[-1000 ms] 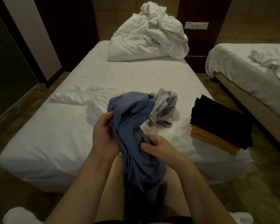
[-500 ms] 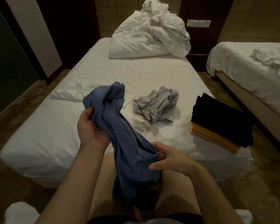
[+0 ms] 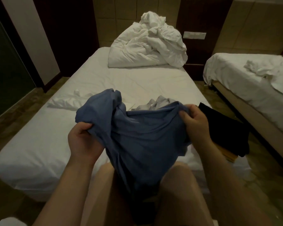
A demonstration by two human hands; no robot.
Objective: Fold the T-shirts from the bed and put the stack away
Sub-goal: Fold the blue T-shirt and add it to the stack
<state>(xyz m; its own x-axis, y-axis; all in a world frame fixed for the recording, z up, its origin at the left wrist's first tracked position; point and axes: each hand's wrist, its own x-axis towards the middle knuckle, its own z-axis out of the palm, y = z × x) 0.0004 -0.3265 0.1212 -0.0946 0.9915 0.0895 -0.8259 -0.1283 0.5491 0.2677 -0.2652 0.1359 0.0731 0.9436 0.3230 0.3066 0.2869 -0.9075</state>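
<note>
From the head camera, a crumpled blue soft-fabric T-shirt (image 3: 142, 136) hangs in the air at the centre of the view. It is above the near edge of the single bed with the white fitted sheet (image 3: 39, 152), and its lower part drops down between the person's bare knees (image 3: 178, 185).

The left hand (image 3: 82, 141), at about 8 o'clock from the shirt's middle, has its fingers curled over a bunched edge of the blue fabric and grips it. The right hand (image 3: 196, 123), at about 2 o'clock from the shirt's middle, pinches the opposite edge between thumb and curled fingers. The cloth is drawn out in a sagging span between the two hands.

Just behind the blue shirt, at 12 to 1 o'clock, a crumpled pale grey T-shirt (image 3: 162, 101) lies on the sheet, partly hidden. At 3 o'clock, near the bed's right edge, is a stack of folded garments. A black folded shirt (image 3: 225, 128) lies on top and a mustard-yellow folded shirt (image 3: 229, 156) shows beneath it, with the right forearm covering part of the stack.

At 10 o'clock a rumpled strip of white cloth (image 3: 64, 103) lies on the sheet. At 12 o'clock, at the head of the bed, is a heaped white duvet (image 3: 147, 51). A pale wall switch plate (image 3: 194, 35) sits at 1 o'clock, on a dark panel. A second bed with loose white bedding (image 3: 252, 82) stands at 2 o'clock, apart from the first across a strip of floor.
</note>
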